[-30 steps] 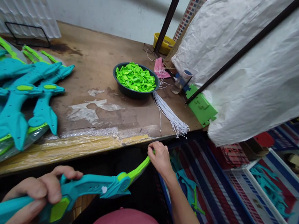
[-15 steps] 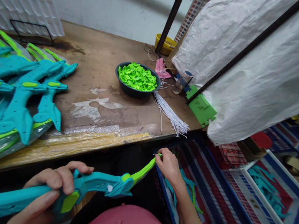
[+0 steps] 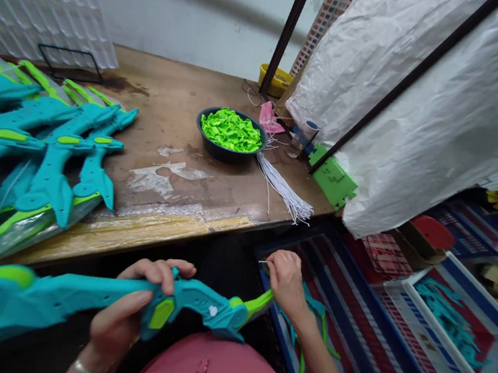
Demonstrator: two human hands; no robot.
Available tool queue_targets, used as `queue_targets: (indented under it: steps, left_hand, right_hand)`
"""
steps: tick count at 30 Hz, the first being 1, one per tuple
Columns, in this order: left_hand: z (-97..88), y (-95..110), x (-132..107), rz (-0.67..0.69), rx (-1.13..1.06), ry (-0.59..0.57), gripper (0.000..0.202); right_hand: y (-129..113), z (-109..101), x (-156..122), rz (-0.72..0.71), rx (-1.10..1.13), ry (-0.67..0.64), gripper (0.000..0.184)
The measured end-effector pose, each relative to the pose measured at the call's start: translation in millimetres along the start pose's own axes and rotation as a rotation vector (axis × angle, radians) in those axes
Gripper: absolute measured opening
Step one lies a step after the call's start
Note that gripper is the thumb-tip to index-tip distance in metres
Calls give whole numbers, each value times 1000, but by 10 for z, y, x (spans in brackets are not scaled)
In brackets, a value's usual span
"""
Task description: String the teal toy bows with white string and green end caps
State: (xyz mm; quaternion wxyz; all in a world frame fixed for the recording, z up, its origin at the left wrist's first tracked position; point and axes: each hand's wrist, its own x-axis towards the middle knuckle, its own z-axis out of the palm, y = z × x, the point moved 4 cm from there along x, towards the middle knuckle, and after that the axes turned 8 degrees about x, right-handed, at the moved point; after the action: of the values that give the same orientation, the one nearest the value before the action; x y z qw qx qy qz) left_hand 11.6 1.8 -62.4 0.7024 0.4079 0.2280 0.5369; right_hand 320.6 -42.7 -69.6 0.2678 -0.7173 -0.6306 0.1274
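Note:
My left hand (image 3: 127,312) is wrapped round the middle grip of a teal and lime plastic toy bow (image 3: 73,297) held across my lap, below the table's front edge. My right hand (image 3: 284,279) pinches the lime tip of that bow (image 3: 257,303), with a thin white string end showing at the fingers. On the table beyond stand a dark bowl of lime green plastic pieces (image 3: 231,134) and a bundle of white strings (image 3: 283,188) beside it.
A pile of finished teal bows (image 3: 37,161) lies on the wooden table (image 3: 173,94) at left. White sacks (image 3: 430,101) hang at right over striped crates (image 3: 443,328) holding teal parts. A yellow tub (image 3: 277,78) and small glass jar (image 3: 300,138) stand at the back.
The bow has shifted right and lower across my lap. My left hand slid with it toward the centre, and my right hand dropped below the table edge, still at the lime tip.

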Motion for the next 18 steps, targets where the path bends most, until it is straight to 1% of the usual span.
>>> queue_targets:
  steps: [3,4,7,8,9,10,11,13,14,15,16,17,18]
  left_hand:
    - [251,-257,35,-52,-51,-99,17]
    - [347,-359,30,-79,-67,-129,19]
    - [625,-689,-48,-189,-78,-230,34]
    - [715,-806,-95,-253,-54,-297,39]
    - [798,-917,-152,-321,-22,-374,45]
    - [876,-1010,-213,-375,1,-458,52]
    - [951,-1079,-277,-398,41,-549,57]
    - [1088,-1142,-400,-361,172,-712,57]
    - [1147,-1142,-456,-313,255,-766,52]
    - [1192,-1127,-504,-260,344,-793,46]
    - [1217,-1100,-538,-205,434,-782,41]
    - [1217,-1063,-556,-148,519,-741,38]
    - [1182,-1017,-554,-92,596,-662,36]
  right_hand:
    - [-309,-76,8,-102,151,24,25]
    - [-420,-101,59,-114,267,24,24]
    - [-767,-122,325,-58,791,-31,18]
    - [-901,-101,423,-35,946,-64,18]
    - [-1048,-71,505,-28,1049,-99,20]
    - [-1204,-30,563,-37,1104,-141,23]
    - [-1358,25,589,-48,1150,-196,27]
    - [-1631,172,530,-38,1272,-364,34]
    - [-1737,248,455,-35,1311,-452,35]
    - [-1814,312,364,-41,1326,-515,36]
    - [-1859,358,270,-58,1314,-536,35]
    - [-1873,382,183,-84,1282,-515,34]
    - [-1861,387,106,-104,1254,-473,32]
